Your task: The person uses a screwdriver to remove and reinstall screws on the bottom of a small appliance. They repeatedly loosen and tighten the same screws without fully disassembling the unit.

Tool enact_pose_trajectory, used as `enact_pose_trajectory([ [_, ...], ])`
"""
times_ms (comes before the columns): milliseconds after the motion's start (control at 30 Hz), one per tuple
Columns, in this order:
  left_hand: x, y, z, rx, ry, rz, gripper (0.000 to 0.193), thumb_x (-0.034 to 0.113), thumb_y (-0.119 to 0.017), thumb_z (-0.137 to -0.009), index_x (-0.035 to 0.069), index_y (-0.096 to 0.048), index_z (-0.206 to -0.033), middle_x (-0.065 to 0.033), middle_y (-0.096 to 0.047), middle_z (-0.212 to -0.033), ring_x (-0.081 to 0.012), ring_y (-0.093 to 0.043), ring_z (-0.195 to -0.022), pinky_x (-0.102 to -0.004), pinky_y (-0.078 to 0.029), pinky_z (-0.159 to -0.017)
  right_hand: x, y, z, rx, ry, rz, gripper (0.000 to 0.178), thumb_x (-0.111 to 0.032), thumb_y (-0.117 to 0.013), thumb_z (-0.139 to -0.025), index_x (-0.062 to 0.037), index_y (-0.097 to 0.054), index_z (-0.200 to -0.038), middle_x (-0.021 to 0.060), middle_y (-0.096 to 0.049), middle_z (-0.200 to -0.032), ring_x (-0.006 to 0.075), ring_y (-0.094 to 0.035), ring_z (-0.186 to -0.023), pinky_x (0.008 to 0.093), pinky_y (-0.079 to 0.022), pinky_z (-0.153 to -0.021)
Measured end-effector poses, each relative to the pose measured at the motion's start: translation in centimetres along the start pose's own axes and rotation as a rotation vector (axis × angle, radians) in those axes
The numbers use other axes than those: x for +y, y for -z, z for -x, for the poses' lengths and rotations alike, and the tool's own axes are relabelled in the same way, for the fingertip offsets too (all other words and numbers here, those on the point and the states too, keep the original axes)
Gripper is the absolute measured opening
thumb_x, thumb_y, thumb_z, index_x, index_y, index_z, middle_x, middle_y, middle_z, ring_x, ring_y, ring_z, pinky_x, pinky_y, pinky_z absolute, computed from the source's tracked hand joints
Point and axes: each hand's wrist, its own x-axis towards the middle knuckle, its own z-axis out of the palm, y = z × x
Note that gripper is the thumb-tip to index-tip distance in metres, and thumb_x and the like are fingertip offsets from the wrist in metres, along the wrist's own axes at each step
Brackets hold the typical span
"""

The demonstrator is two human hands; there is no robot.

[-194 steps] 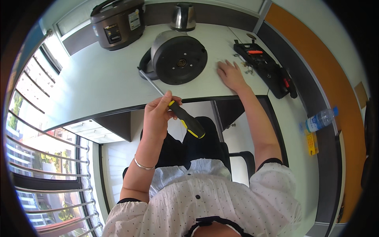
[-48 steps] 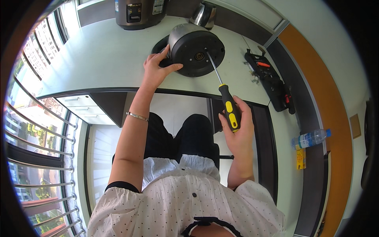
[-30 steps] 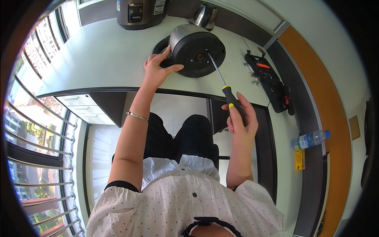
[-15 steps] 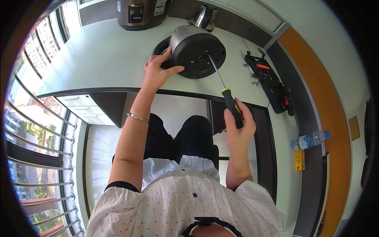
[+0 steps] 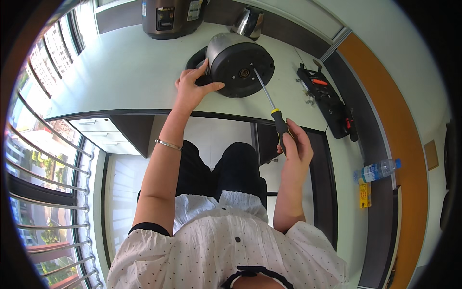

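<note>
A metal electric kettle (image 5: 230, 60) lies on its side on the pale worktop (image 5: 130, 72), its round black base facing me. My left hand (image 5: 191, 91) steadies it from the left, thumb on the base's lower rim and fingers along the side near the black handle. My right hand (image 5: 297, 147) holds a screwdriver (image 5: 280, 123) with a black and yellow handle, fingers curled round its grip. The long shaft slants up to the kettle's base, and its tip meets the base just above right of the central round connector. Small screw points show around that connector.
Behind the kettle stand a dark cooker (image 5: 174, 24) and a shiny metal jug (image 5: 249, 23). An open black tool case (image 5: 325, 91) with red-handled tools lies at the right. Farther along are a water bottle (image 5: 380, 170) and a yellow packet (image 5: 365, 195). Drawers (image 5: 98, 129) sit below left.
The fingers of my right hand have shifted round the screwdriver's handle, the thumb now higher over it. The screwdriver tip and my left hand stay in place on the kettle.
</note>
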Motion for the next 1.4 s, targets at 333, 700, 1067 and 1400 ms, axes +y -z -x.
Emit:
enact_pose_trajectory([
  [333, -0.6, 0.0, -0.2, -0.038, 0.027, 0.035, 0.082, 0.044, -0.082, -0.059, 0.018, -0.055, -0.131, -0.0082, -0.057, -0.111, -0.0246, -0.043, -0.115, -0.0369, -0.019, -0.106, 0.5, -0.8, 0.3, 0.028, 0.727, 0.604, 0.031, -0.001, -0.066, -0.078, 0.0008, -0.06, -0.109, 0.0155, -0.06, -0.102, 0.027, -0.063, -0.085, 0.0318, -0.052, -0.069],
  [700, 1.7, 0.8, 1.5, 0.315, -0.266, -0.359, 0.064, 0.036, -0.08, -0.066, 0.009, -0.06, -0.121, -0.0073, -0.059, -0.102, -0.0258, -0.05, -0.104, -0.0392, -0.031, -0.097, 0.7, -1.1, 0.7, 0.074, 0.704, 0.548, 0.033, 0.002, -0.07, -0.076, 0.0022, -0.059, -0.107, 0.0157, -0.06, -0.102, 0.0279, -0.061, -0.086, 0.0318, -0.051, -0.07],
  [1067, 10.1, -3.2, 5.9, -0.407, 0.248, 0.652, 0.036, 0.034, -0.063, -0.089, -0.002, -0.066, -0.084, -0.0022, -0.056, -0.064, -0.0078, -0.05, -0.058, -0.022, -0.039, -0.054, 0.5, -1.3, 0.7, 0.088, 0.727, 0.603, 0.037, 0.0, -0.071, -0.075, 0.0014, -0.058, -0.11, 0.016, -0.059, -0.104, 0.0283, -0.061, -0.088, 0.0322, -0.051, -0.071],
  [1400, 11.5, -3.9, 5.5, -0.553, 0.491, 0.92, 0.031, 0.028, -0.06, -0.091, -0.001, -0.065, -0.081, -0.0016, -0.055, -0.062, -0.0062, -0.046, -0.052, -0.02, -0.03, -0.044, 0.6, -1.0, 0.8, 0.065, 0.686, 0.542, 0.047, -0.001, -0.072, -0.076, 0.0007, -0.052, -0.118, 0.0171, -0.053, -0.113, 0.0269, -0.06, -0.093, 0.031, -0.05, -0.076],
])
